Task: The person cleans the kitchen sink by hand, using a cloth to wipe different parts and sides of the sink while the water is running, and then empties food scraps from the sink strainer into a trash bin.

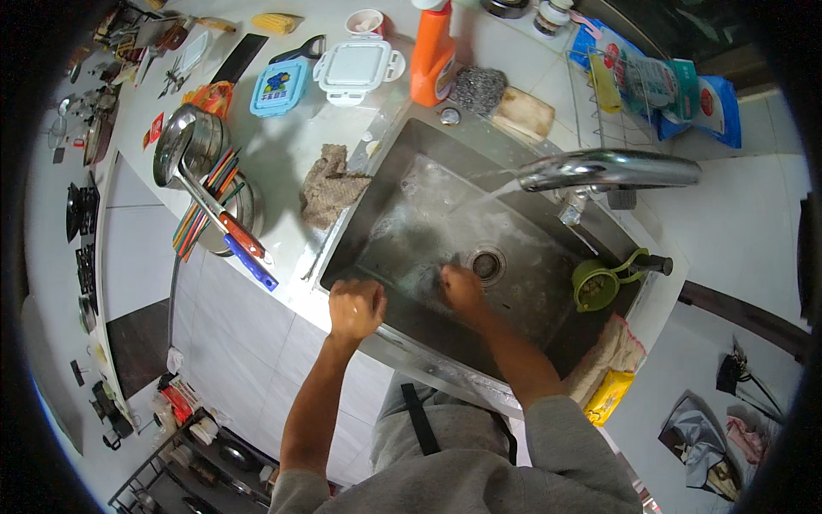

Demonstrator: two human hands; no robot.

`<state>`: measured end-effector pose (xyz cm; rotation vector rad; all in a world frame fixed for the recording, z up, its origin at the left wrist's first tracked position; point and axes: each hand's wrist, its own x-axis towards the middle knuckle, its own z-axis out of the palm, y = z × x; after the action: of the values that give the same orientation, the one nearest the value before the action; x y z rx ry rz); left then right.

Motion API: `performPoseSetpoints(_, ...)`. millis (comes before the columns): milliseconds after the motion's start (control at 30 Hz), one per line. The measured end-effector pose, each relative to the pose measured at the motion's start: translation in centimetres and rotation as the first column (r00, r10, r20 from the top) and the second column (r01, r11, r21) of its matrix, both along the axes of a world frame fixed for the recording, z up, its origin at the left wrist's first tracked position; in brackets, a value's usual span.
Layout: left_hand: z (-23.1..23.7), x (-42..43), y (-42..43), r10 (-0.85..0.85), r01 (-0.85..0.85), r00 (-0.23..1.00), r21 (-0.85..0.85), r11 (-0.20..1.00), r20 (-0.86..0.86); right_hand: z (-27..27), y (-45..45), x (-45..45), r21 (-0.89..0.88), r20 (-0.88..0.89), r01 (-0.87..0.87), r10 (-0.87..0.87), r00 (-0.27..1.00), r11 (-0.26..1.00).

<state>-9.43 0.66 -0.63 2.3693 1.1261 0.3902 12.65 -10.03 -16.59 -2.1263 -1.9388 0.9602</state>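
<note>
Running water falls from the chrome faucet [610, 170] into the stainless steel sink [437, 180], where suds lie on the wet floor. Inside the basin, my right hand [461, 289] is low, left of the round drain [486, 264], with its fingers curled. A blurred grey patch [424, 277] lies against those fingers; I cannot tell whether it is a scrubber or splashed water. My left hand [354, 310] is curled into a wet fist at the basin's front left rim, with nothing seen in it. A brown rag [334, 186] lies on the counter by the left rim.
Behind the sink stand an orange spray bottle [431, 58], a steel wool pad [480, 88] and a sponge [524, 113]. A green strainer cup [595, 286] hangs inside the right wall. Left are lidded containers [358, 67], a ladle [192, 170] and chopsticks [225, 168] over steel pots.
</note>
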Motion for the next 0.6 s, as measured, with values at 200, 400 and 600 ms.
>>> performPoseSetpoints(200, -0.8, -1.2, -0.3, 0.106, -0.112, 0.991, 0.072, 0.991, 0.088, 2.0, 6.3, 3.8, 0.497, -0.374, 0.739, -0.656, 0.656, 0.455)
performPoseSetpoints(400, 0.3, 0.0, 0.3, 0.074, -0.075, 0.995, 0.027, 0.997, 0.062, -8.0, 16.6, 2.8, 0.285, -0.783, 0.957, -0.561, 0.268, 0.059)
performPoseSetpoints(600, -0.7, -0.8, 0.3, 0.084, -0.09, 0.992, 0.058, 0.994, 0.096, -2.7, 15.4, -8.1, 0.272, -0.123, 0.541, -0.529, 0.84, 0.796)
